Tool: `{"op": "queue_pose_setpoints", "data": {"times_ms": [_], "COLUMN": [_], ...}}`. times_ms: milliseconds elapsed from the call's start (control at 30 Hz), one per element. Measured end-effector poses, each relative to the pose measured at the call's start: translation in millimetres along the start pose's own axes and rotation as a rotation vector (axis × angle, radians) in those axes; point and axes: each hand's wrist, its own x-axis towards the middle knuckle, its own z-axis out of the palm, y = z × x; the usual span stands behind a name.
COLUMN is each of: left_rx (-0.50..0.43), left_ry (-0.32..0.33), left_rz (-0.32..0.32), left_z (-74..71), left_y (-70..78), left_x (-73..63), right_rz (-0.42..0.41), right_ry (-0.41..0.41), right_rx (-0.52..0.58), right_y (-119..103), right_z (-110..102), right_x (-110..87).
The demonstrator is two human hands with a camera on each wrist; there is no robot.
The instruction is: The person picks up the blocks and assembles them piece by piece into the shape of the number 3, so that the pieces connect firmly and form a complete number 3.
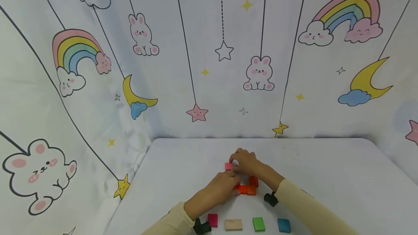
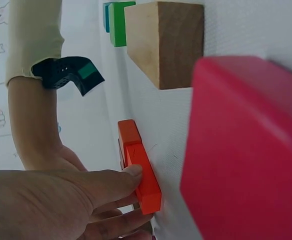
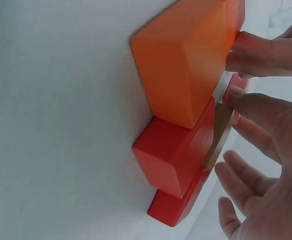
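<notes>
My left hand (image 1: pixel 218 190) is at the near side of a small block arrangement; its thumb and fingers pinch a red-orange block (image 2: pixel 144 180). Beside that block sits an orange block (image 3: pixel 178 65), with a red block (image 3: pixel 173 150) touching it and another red block (image 3: pixel 175 206) farther along. My right hand (image 1: pixel 247 163) reaches over the far side, fingers spread. Its thumb tip is right at the end of a tan wooden block (image 3: pixel 220 131), near a pink block (image 1: pixel 228 166). In the head view the right hand hides the tan block.
Along the near side of the white table (image 1: pixel 326 177) lie a magenta block (image 1: pixel 212 220), a wooden block (image 1: pixel 233 225), a green block (image 1: pixel 258 224) and a blue block (image 1: pixel 284 225). Dark straps are worn on both wrists. A printed curtain (image 1: pixel 183 46) rises behind the table.
</notes>
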Motion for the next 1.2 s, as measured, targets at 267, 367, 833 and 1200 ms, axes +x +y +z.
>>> {"op": "queue_pose_setpoints", "data": {"times_ms": [267, 367, 833, 1200], "left_rx": [-0.005, -0.001, 0.025, 0.034], "left_ry": [0.002, 0.000, 0.015, 0.001], "left_rz": [-0.005, -0.005, 0.010, 0.005], "left_z": [-1.7, -1.5, 0.3, 1.1], "left_y": [0.4, 0.5, 0.3, 0.9], "left_x": [-1.5, -1.7, 0.4, 0.1], "right_rz": [0.016, 0.010, -0.023, -0.027], "right_ry": [-0.001, 0.003, 0.022, 0.021], "right_rx": [-0.005, -0.011, 0.002, -0.011], "right_y": [-0.4, 0.2, 4.8, 4.9], "right_z": [-0.8, 0.2, -0.1, -0.6], "right_x": [-1.6, -3.2, -8.8, -10.9]}}
